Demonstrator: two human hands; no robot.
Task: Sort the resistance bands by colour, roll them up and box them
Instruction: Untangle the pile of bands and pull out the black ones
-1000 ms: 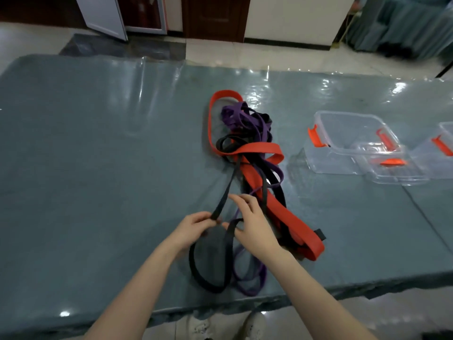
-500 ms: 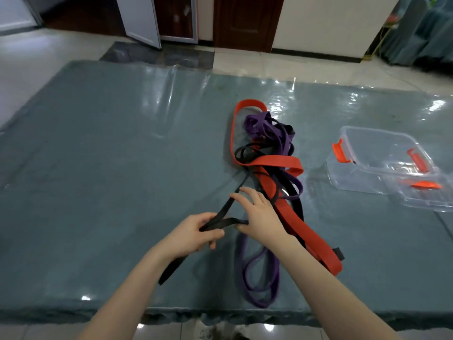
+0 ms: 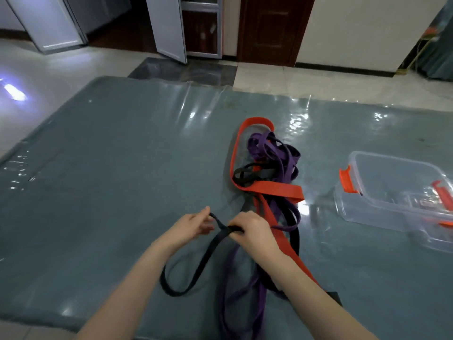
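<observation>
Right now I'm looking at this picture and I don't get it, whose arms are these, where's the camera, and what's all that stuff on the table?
No machine here: a person wears a camera on the head, looking down at their own arms. The left hand and the right hand each have a grip on a black band, whose loop lies on the grey-green table. Behind lies a tangle of orange bands, purple bands and more black ones. To the right stands a clear plastic box with orange clips, its lid off.
</observation>
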